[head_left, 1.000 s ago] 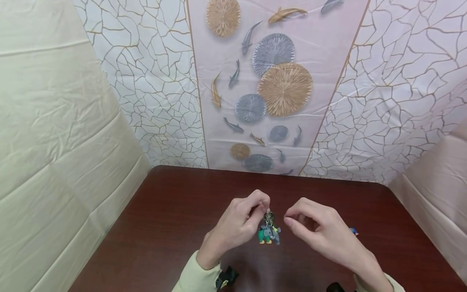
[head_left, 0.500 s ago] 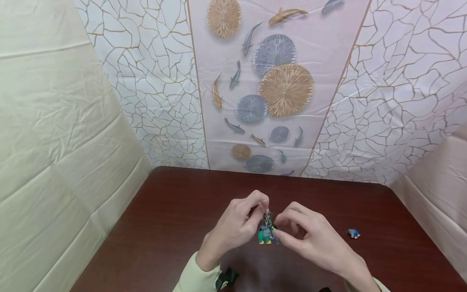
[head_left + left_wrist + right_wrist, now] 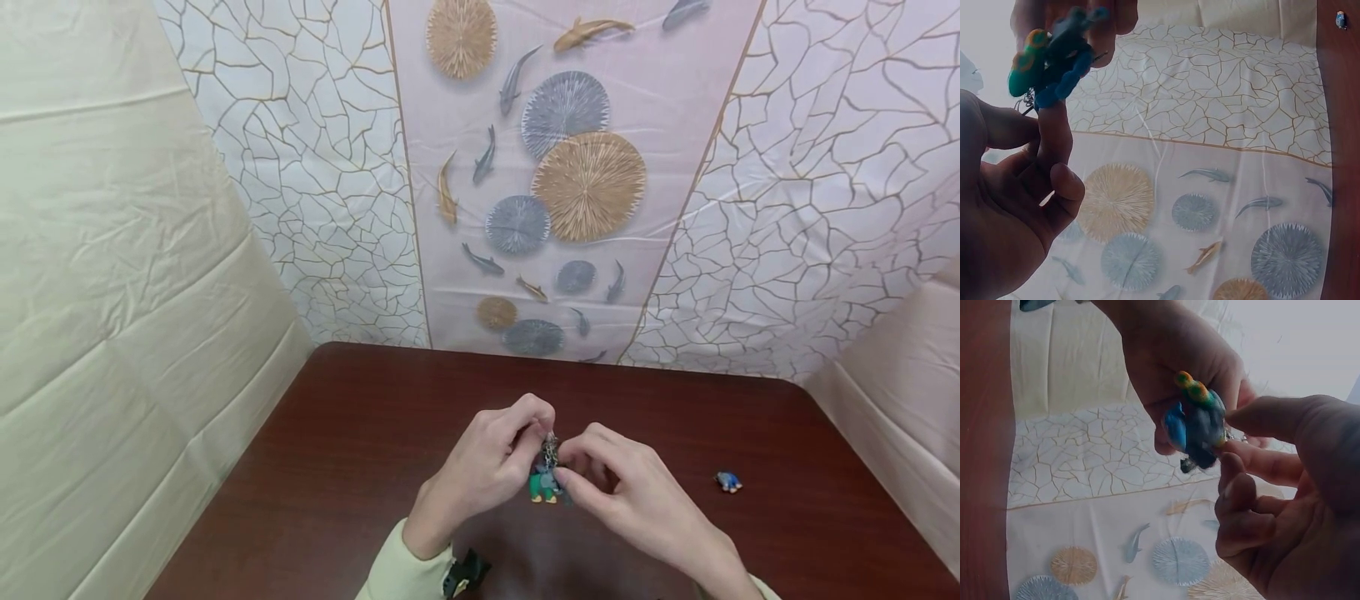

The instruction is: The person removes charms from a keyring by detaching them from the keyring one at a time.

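Since the first head frame, the right hand [image 3: 637, 500] has come left across the gap to meet the charm bunch [image 3: 542, 486], while the left hand [image 3: 480, 467] has kept almost the same place. The small blue-and-grey figure [image 3: 728, 482], then mostly hidden behind the right hand, now shows whole.

At far left a pale creased cloth [image 3: 135, 292] slopes down beside the dark reddish worktop [image 3: 360, 442]. Near the middle comes a light sleeve [image 3: 405, 567], with a black device [image 3: 467, 573] at the wrist. Past it, the left hand pinches the top of the bunch between thumb and bent forefinger – clear of the worktop, near its centre. A metal chain [image 3: 550, 448] hangs below those fingertips, and under it are a green body with yellow-orange feet and grey parts; a blue part shows in the wrist views, its shape blurred.

Just right of these, the right hand has its thumb and forefinger clamped on the bunch's right side – which piece lies between the tips is hidden. Farther right, well apart from both hands, the small figure lies on the worktop. Beyond the far edge hangs a backdrop [image 3: 465, 150] printed with fish, round discs and gold cracks.
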Demonstrator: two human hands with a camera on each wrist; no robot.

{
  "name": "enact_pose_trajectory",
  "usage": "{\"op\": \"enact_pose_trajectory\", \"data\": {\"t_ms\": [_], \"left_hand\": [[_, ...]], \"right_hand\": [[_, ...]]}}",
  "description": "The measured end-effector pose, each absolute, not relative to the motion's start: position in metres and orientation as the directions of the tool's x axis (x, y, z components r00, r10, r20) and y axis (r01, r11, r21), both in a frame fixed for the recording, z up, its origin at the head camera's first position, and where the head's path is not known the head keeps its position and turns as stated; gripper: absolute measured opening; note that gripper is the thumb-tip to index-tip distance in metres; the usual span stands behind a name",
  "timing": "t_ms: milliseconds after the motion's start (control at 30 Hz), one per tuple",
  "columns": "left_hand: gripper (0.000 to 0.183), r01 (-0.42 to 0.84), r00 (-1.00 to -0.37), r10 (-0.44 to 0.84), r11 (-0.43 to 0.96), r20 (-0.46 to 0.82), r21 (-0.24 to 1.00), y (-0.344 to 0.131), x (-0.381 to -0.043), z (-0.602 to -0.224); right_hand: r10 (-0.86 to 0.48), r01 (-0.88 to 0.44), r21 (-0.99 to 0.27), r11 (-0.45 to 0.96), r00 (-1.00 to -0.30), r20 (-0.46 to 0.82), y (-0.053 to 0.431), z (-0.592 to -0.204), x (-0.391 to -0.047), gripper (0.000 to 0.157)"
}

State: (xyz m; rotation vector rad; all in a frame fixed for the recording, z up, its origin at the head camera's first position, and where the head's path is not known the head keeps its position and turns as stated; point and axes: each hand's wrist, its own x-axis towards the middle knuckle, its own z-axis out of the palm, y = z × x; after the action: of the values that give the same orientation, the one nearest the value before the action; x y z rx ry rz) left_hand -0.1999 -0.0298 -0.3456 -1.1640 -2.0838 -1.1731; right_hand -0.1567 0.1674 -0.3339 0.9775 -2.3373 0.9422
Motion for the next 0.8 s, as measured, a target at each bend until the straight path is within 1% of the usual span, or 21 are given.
{"op": "enact_pose_trajectory", "data": {"t_ms": [167,367,533,633,733,800], "left_hand": [[0.014,0.861,-0.509,0.443,0.28,0.738,0.425,-0.0291,-0.1997,-0.3451],[0.014,0.848,-0.53,0.446,0.272,0.722,0.455,-0.0283,-0.1994,-0.3455],[0.013,0.844,-0.536,0.458,0.27,0.709,0.464,-0.0278,-0.1997,-0.3458],[0.013,0.844,-0.536,0.47,0.27,0.701,0.464,-0.0278,-0.1997,-0.346],[0.013,0.847,-0.53,0.485,0.266,0.696,0.46,-0.0278,-0.1999,-0.3461],[0.013,0.857,-0.514,0.5,0.264,0.697,0.442,-0.0277,-0.2006,-0.3464]], "right_hand": [[-0.427,-0.715,-0.442,0.542,-0.687,0.587,0.1647,-0.3331,-0.1564,0.03],[-0.424,-0.718,-0.439,0.54,-0.682,0.595,0.1644,-0.3312,-0.1555,0.033],[-0.418,-0.741,-0.465,0.486,-0.663,0.621,0.1636,-0.329,-0.1561,0.035],[-0.411,-0.75,-0.479,0.456,-0.655,0.634,0.1633,-0.3279,-0.1567,0.033],[-0.401,-0.744,-0.491,0.453,-0.662,0.633,0.1635,-0.3265,-0.1571,0.032],[-0.396,-0.743,-0.496,0.45,-0.663,0.635,0.1639,-0.3255,-0.1576,0.032]]}}
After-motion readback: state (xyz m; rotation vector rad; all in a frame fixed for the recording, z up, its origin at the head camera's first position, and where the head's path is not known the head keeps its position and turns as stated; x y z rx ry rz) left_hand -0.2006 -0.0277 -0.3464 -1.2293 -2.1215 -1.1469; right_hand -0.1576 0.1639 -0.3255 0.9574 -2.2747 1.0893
